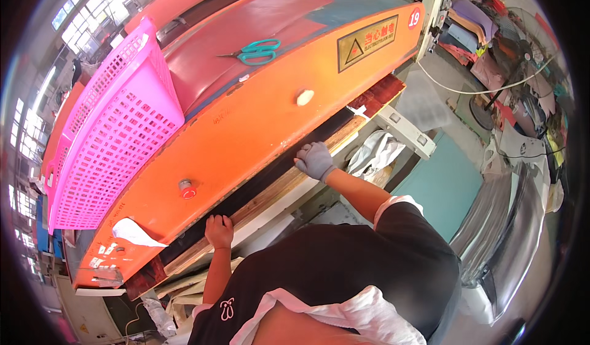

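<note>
At the front of a large orange machine [246, 130], both hands are at a long, low gap lined with a black surface [261, 182]. My bare left hand [219, 231] is curled at the black strip's near edge, by the wooden board [258, 203] that runs along it. Farther right, my right hand [315, 162] wears a grey glove with bare fingertips. Its fingers are bent inward over the same edge. What either hand holds, if anything, is hidden. Teal-handled scissors [258, 51] lie on the red sheet on top of the machine.
A pink plastic basket [117, 130] leans at the machine's left end. Its front carries a red button [187, 189] and a pale knob [305, 97]. White fabric [376, 153] hangs under the board. On the right are a fan [485, 108], a cable and heaped coloured material [470, 28].
</note>
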Motion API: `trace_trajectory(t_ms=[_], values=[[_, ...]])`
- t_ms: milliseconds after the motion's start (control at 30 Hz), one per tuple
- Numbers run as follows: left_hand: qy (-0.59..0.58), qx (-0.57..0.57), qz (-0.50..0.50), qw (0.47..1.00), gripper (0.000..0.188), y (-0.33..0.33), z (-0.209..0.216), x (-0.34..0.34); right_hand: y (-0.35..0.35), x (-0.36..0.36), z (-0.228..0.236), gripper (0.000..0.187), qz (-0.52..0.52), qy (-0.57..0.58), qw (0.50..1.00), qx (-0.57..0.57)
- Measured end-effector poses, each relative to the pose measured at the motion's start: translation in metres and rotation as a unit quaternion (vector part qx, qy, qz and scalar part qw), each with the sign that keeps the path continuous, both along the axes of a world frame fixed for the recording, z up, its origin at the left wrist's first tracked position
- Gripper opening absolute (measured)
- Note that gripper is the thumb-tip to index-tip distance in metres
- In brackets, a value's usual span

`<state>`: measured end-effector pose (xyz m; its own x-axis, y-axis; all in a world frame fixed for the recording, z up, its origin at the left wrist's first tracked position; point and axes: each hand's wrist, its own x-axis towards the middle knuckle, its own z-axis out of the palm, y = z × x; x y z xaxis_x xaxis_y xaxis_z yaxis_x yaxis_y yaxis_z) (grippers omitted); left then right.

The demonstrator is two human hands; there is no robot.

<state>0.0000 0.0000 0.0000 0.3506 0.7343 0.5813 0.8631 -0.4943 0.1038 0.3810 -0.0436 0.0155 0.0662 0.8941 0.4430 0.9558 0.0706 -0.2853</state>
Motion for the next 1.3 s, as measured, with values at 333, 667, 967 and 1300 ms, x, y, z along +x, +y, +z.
trace_trajectory(t_ms=[333, 667, 967, 1300], values=[[-0.005, -0.034, 0.021, 0.999, 0.027, -0.001, 0.002, -0.001, -0.016, 0.003, -0.011, 0.026, 0.031, -0.06, 0.996, 0.05], [0.004, -0.08, -0.001, 0.997, 0.025, -0.097, -0.003, 0.0, -0.112, -0.002, -0.017, 0.023, 0.043, 0.005, 0.997, 0.069], [-0.019, -0.178, -0.04, 0.983, 0.02, -0.258, 0.004, -0.003, -0.242, -0.023, -0.001, 0.022, -0.02, 0.112, 0.993, 0.021], [-0.07, -0.215, -0.058, 0.972, 0.015, -0.391, -0.004, -0.009, -0.166, -0.038, 0.053, 0.09, -0.116, 0.04, 0.971, -0.207]])
